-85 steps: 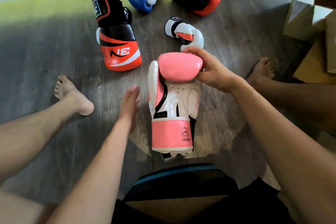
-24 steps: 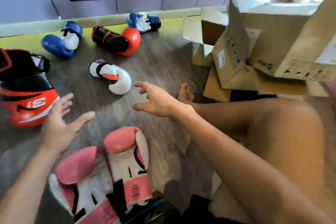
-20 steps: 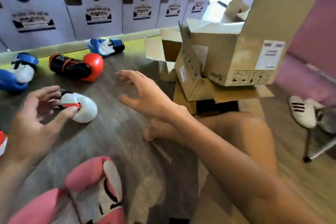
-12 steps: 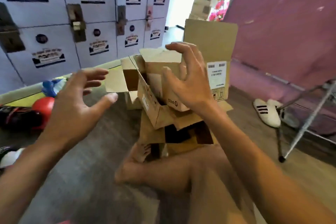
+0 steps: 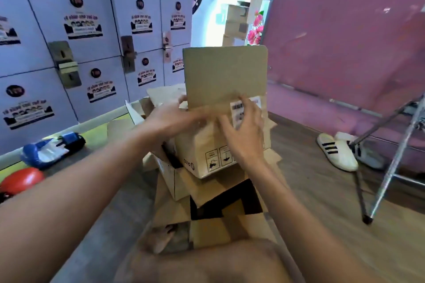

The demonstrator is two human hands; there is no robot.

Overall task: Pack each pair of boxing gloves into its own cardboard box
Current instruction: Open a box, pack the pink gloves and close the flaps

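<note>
Head camera: nothing is packed yet, as far as I can see. The two gloves in sight lie on the grey wood-look floor (image 5: 310, 179) at the left edge of the frame, well apart from the boxes. No glove shows inside any carton.

The person seems to be at the step of taking one box for a pair. The brown cardboard box (image 5: 197, 145) sits at centre frame on top of a stack of open cardboard boxes (image 5: 207, 193). It stands upright with its opening facing up, and one tall flap rises vertically at the back. Its broad printed face is turned toward the person, so its long axis seems to run left to right.

The right hand (image 5: 241, 131) lies against that face with fingers spread, partly over a white label (image 5: 236, 110). The left hand (image 5: 170, 119) reaches to the box's upper left rim. It is blurred, so I cannot tell whether it grips.

The blue-and-white boxing glove (image 5: 50, 149) lies on its side, black cuff to the right and padded end to the left. Only the rounded end of the red boxing glove (image 5: 20, 179) shows, below it.
</note>
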